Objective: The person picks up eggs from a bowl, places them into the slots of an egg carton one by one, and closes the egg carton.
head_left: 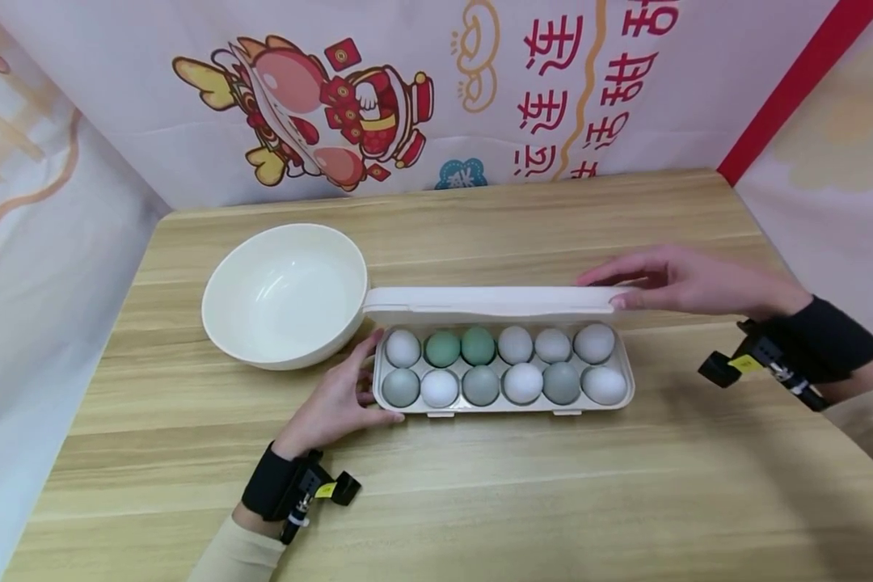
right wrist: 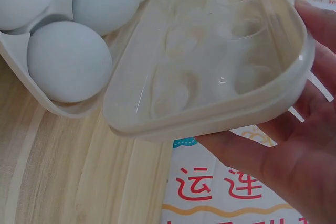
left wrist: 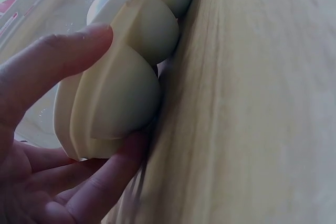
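A white plastic egg box (head_left: 505,410) sits on the table, its hinged lid (head_left: 487,299) standing raised along the far side. Two rows of eggs fill it: two are green (head_left: 478,346), the others white or grey-blue. My left hand (head_left: 338,404) grips the box's left end; the left wrist view shows the thumb on the rim (left wrist: 84,77) and fingers underneath. At the right end my right hand (head_left: 676,279) holds the lid's corner. In the right wrist view the lid's hollow inside (right wrist: 210,56) faces the eggs, with my thumb and fingers on either side of its edge.
A large cream bowl (head_left: 284,299) with nothing in it stands left of the egg box, close to the lid's left end. The wood-grain table (head_left: 480,501) ends at the back against a printed cloth (head_left: 422,48) with red characters and a cartoon figure.
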A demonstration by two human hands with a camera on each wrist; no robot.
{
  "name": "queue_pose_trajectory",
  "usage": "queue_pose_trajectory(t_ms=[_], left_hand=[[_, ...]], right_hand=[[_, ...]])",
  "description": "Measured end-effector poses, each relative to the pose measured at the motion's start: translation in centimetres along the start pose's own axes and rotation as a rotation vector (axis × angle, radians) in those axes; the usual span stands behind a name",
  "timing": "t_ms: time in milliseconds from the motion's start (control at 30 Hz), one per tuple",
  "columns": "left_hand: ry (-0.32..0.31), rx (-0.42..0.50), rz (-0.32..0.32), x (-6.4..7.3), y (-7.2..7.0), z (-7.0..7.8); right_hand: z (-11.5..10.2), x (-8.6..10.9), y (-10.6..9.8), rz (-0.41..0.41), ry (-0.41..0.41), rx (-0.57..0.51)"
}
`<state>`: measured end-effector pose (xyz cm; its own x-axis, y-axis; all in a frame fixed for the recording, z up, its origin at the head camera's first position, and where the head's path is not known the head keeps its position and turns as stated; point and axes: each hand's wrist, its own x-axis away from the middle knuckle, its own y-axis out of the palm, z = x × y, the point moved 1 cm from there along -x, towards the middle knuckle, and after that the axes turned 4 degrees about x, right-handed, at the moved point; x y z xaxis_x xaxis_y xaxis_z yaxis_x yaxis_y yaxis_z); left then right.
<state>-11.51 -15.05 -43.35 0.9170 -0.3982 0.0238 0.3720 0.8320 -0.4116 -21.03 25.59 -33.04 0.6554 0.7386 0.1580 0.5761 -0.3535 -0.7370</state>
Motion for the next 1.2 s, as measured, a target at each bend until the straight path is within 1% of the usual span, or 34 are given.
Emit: queue_pose_trajectory(t_ms=[67, 167, 233, 333, 400, 500, 633, 733, 767, 1000, 1200], left_hand=[[0.005, -0.030, 0.000, 0.0, 0.0, 0.0], [0.001, -0.062, 0.002, 0.0, 0.0, -0.8], [-0.002, -0.071, 0.002, 0.0, 0.0, -1.5], [0.018, -0.081, 0.006, 0.1, 0.0, -1.9], [0.031, -0.087, 0.008, 0.1, 0.0, -1.9], [0.046, -0.080, 0.008, 0.1, 0.0, -1.8], [0.042, -0.081, 0.006, 0.1, -0.1, -1.7], [0.038, -0.101, 0.008, 0.2, 0.0, -1.8], [0.036, -0.107, 0.008, 0.2, 0.0, -1.8], [0.035, -0.152, 0.025, 0.4, 0.1, -1.7], [0.053, -0.158, 0.032, 0.4, 0.0, -1.6]], right_hand=[[-0.2, 0.2, 0.2, -0.010, -0.024, 0.007], [-0.4, 0.4, 0.5, -0.020, -0.045, 0.005], [-0.6, 0.6, 0.6, -0.030, -0.039, -0.004], [-0.7, 0.8, 0.9, -0.041, -0.050, 0.001], [-0.9, 0.9, 1.1, -0.046, -0.057, 0.012], [-1.0, 1.0, 1.5, -0.046, -0.088, 0.018], [-1.3, 1.1, 2.0, -0.021, -0.134, 0.051], [-1.5, 1.3, 2.4, -0.005, -0.150, 0.084], [-1.6, 1.4, 2.5, -0.001, -0.153, 0.088], [-1.7, 1.5, 3.2, -0.005, -0.100, 0.097], [-2.0, 1.4, 3.3, -0.021, -0.112, 0.111]])
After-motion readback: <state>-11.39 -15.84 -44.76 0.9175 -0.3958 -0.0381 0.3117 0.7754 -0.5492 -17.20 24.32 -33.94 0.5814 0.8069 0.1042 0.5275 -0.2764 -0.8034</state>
